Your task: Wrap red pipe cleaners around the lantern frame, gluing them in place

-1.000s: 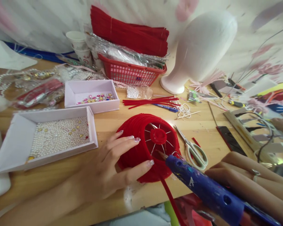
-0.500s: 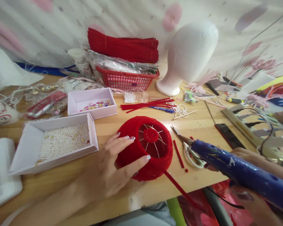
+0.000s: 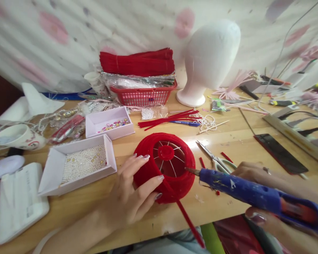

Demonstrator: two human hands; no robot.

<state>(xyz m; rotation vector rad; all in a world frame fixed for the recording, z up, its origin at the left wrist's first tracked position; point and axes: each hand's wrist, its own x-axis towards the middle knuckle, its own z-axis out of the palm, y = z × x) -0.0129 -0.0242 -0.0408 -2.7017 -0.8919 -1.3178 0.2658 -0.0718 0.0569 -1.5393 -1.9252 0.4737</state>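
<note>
Ball of red strips point(image 3: 175, 187), left of the scissors point(image 3: 215, 159), seems mostly wrapped; one tail point(image 3: 190, 223) is loose. Our left hand point(image 3: 127, 190) touches the ball, fingers spread; our right hand point(image 3: 270, 180) grips the glue gun point(image 3: 235, 188).

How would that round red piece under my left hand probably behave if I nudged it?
The round red piece might rock or roll, given its curved sides. It's likely light for its size: thin spokes cross its hollow inside. The red strip jutting from it looks straight, so perhaps somewhat stiff.
</note>
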